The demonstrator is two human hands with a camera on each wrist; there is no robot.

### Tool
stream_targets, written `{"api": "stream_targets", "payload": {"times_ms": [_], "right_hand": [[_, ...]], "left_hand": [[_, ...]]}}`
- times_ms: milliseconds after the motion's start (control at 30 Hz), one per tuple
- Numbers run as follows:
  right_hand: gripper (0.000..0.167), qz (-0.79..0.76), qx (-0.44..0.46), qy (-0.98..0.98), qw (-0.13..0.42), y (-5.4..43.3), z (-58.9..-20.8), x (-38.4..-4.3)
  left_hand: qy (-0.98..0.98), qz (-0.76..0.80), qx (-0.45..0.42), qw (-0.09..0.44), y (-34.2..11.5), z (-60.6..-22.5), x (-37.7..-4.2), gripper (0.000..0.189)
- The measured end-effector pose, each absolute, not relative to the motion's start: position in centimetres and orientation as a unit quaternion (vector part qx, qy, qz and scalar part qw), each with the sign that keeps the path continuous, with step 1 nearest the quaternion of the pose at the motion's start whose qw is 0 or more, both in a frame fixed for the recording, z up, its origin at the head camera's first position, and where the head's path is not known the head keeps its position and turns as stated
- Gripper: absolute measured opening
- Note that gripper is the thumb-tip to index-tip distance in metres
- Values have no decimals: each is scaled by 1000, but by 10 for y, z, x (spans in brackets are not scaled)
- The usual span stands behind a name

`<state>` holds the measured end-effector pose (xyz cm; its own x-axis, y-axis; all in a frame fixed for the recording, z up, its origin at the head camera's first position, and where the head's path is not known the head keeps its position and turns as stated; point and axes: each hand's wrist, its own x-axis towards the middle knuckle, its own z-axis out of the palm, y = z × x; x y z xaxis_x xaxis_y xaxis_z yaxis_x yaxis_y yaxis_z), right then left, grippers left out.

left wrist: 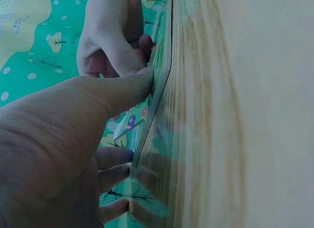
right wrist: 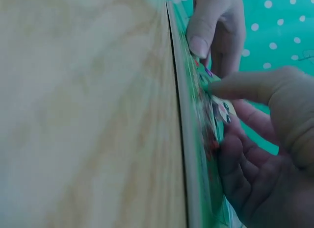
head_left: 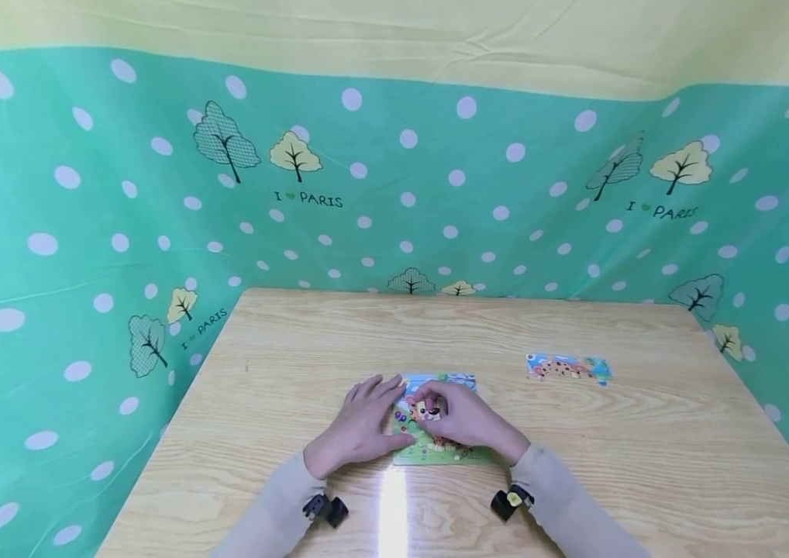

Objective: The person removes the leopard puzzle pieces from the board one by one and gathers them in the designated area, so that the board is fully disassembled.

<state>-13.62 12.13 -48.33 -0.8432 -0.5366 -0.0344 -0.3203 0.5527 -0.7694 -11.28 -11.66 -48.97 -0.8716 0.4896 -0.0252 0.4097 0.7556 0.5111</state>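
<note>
A picture puzzle board (head_left: 411, 457) with a spotted cartoon leopard on green and blue lies near the middle of the table. My right hand (head_left: 467, 418) pinches a puzzle piece (right wrist: 223, 109) between thumb and fingers; it shows part of the leopard's face and some flowers. The piece is tilted, one edge raised off the board, as the left wrist view also shows. My left hand (head_left: 360, 430) rests at the board's left side with fingers extended, its thumb (left wrist: 130, 88) on the near edge. My right hand hides part of the picture.
A separate strip-shaped puzzle section (head_left: 565, 367) with a spotted body on blue lies to the right, beyond the board. The wooden table (head_left: 283, 341) meets a green dotted cloth (head_left: 408, 163) along its back and sides.
</note>
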Motion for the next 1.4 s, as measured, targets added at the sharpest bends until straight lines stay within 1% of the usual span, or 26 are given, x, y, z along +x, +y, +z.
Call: {"api": "stream_targets", "payload": {"times_ms": [67,200,467,767,1133,1400], "right_hand": [[23,-416,-255,862,142,124,-484,-138],[25,-445,-258,842,164,129,-484,-142],[29,-509,-233,804,199,135,-483,-145],[26,-482,-240,821,189,136,-483,-147],[23,-478,-194,836,187,139,-478,-144],[20,-474,-189,845,161,144,-479,-144]], "left_hand": [[933,254,242,78,-117,-490,-113,88],[932,256,244,77,-116,-489,-113,89],[933,253,243,75,-117,-487,-112,89],[933,254,241,79,-118,-486,-113,89],[935,246,244,79,-117,-488,-113,90],[936,242,245,76,-117,-487,-113,91]]}}
